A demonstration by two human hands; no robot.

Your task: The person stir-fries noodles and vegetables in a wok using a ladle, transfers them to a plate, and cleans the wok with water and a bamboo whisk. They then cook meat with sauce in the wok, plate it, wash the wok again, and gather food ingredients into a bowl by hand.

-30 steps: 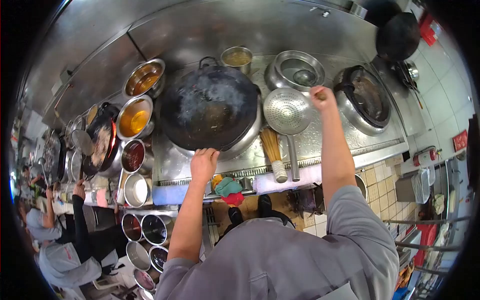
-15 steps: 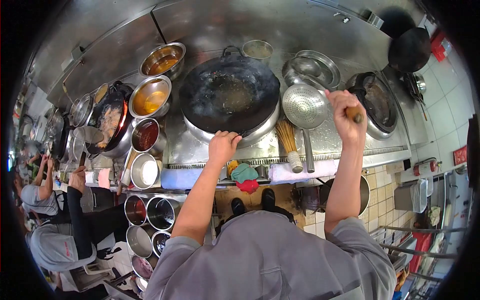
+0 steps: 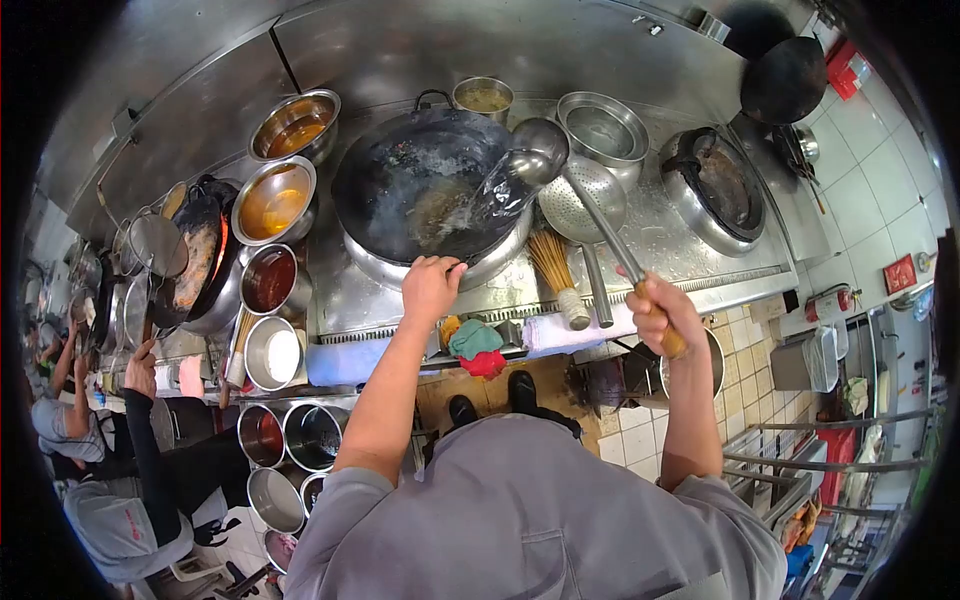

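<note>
My left hand is closed on the near rim of a large black wok on the stove, its fingers curled over the edge. My right hand grips the wooden handle of a long metal ladle. The ladle's bowl tips over the wok's right side, and clear liquid streams from it into the wok. Steam rises from the dark, wet inside. Below the ladle, a perforated skimmer lies on the counter beside a bamboo wok brush.
Behind the skimmer stands a metal basin of water. Bowls of amber liquid and a red sauce pot line the left. Another wok sits right. Folded cloths lie at the front edge. A co-worker's hand is at left.
My right hand has come down and turned the ladle, which now reaches from the basin area to the wok and pours. My left hand stays on the rim. The view has shifted slightly.
</note>
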